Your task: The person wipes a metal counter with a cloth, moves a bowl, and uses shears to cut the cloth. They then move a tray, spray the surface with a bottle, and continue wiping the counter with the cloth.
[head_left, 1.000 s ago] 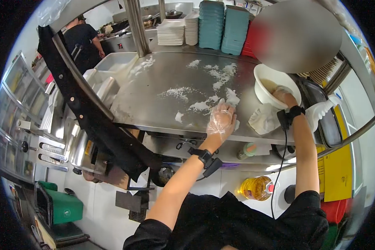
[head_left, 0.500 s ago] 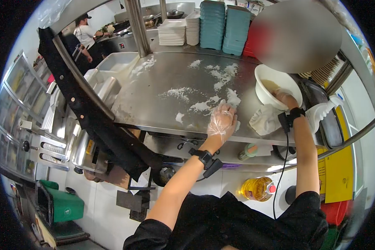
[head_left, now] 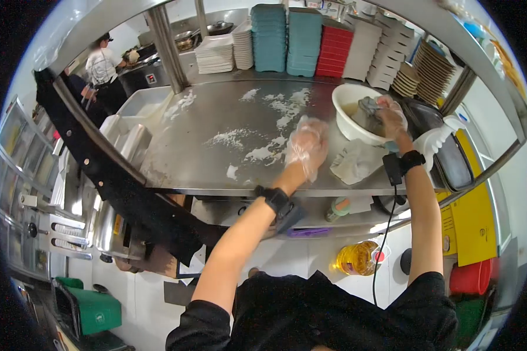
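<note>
My right hand [head_left: 394, 116], in a clear plastic glove, grips a wet grey cloth [head_left: 367, 112] over the white bowl [head_left: 346, 127], which has cloudy liquid in it. Left of the bowl, my left hand [head_left: 308, 146], also in a clear glove, hovers over the front of the steel table [head_left: 199, 158]. Its fingers are blurred and partly hidden, and nothing visible is in them. A crumpled white cloth [head_left: 357, 162] lies on the table in front of the bowl. Patches of white foam [head_left: 290, 108] are spread across the table's middle.
Stacked white plates [head_left: 214, 55], teal trays [head_left: 268, 41] and red trays [head_left: 335, 50] line the back edge. Brown plates [head_left: 433, 64] and dark trays [head_left: 451, 146] stand at the right. An oil bottle [head_left: 357, 258] is on the floor. Another person [head_left: 103, 67] works far left.
My right hand has lifted the grey cloth up out of the bowl's liquid. My left hand has come up off the foamy tabletop. The whole view has shifted, uncovering the stacks behind the bowl.
</note>
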A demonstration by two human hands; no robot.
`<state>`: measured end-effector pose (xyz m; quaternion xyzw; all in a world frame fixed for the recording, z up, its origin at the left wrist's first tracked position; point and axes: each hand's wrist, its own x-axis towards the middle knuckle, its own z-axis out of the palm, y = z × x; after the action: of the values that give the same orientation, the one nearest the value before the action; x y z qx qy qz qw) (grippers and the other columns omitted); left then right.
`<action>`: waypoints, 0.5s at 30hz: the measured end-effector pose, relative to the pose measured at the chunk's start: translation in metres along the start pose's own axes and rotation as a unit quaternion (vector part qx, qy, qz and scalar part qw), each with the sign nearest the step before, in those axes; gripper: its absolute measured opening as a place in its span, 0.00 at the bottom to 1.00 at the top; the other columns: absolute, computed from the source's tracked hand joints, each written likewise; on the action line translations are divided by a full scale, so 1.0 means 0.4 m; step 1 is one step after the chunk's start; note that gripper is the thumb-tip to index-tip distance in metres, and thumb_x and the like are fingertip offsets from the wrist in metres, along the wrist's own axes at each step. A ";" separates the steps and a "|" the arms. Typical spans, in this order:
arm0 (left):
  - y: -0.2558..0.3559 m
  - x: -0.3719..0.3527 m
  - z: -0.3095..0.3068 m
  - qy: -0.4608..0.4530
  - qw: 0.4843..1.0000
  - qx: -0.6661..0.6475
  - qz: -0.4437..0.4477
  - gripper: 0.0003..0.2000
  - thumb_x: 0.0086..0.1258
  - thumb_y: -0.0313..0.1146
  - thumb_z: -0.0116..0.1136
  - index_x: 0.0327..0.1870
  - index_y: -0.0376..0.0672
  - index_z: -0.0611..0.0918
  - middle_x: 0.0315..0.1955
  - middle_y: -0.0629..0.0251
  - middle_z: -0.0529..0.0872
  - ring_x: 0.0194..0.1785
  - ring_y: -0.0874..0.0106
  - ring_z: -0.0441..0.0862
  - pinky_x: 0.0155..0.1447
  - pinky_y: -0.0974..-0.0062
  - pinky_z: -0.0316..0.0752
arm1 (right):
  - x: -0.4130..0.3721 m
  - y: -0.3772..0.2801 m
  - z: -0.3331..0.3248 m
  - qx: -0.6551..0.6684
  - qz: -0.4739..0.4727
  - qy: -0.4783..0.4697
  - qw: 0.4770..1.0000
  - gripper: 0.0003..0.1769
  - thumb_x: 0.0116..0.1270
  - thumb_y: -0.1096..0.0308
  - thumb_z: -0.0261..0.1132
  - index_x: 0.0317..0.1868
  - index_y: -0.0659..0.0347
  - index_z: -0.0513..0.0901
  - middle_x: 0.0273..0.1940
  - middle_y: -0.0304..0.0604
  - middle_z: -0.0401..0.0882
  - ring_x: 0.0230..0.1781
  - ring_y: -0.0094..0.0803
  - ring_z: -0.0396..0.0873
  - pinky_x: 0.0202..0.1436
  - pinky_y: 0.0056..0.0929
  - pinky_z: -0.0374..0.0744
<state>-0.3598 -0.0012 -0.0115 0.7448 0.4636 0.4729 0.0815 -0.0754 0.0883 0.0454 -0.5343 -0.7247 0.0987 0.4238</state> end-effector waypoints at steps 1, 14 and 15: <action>0.009 0.037 0.009 0.036 0.998 -0.031 0.030 0.12 0.66 0.37 0.58 0.48 0.43 0.82 0.45 0.52 0.83 0.47 0.52 0.82 0.53 0.60 0.77 | 0.007 -0.007 -0.006 -0.027 0.009 0.018 0.999 0.15 0.55 0.70 0.63 0.44 0.59 0.76 0.39 0.42 0.76 0.43 0.34 0.75 0.48 0.29 0.72; 0.121 0.396 0.178 -0.128 0.849 -0.360 -0.365 0.38 0.68 0.63 0.51 0.69 0.41 0.69 0.65 0.54 0.73 0.67 0.57 0.70 0.70 0.62 0.62 | 0.027 -0.027 -0.025 0.207 -0.059 0.013 0.977 0.16 0.57 0.78 0.64 0.46 0.59 0.74 0.42 0.34 0.72 0.41 0.23 0.72 0.48 0.22 0.72; 0.129 0.391 0.181 -0.129 0.849 -0.361 -0.364 0.38 0.68 0.63 0.51 0.69 0.41 0.69 0.65 0.54 0.73 0.67 0.57 0.70 0.70 0.62 0.62 | 0.022 -0.049 -0.029 0.205 -0.059 0.015 0.977 0.16 0.57 0.78 0.64 0.46 0.59 0.74 0.42 0.34 0.72 0.41 0.23 0.72 0.48 0.22 0.72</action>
<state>-0.2525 0.1131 0.0768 0.4953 0.4833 0.4432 0.5698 -0.0811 0.0840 0.0688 -0.3939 -0.7127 0.2120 0.5404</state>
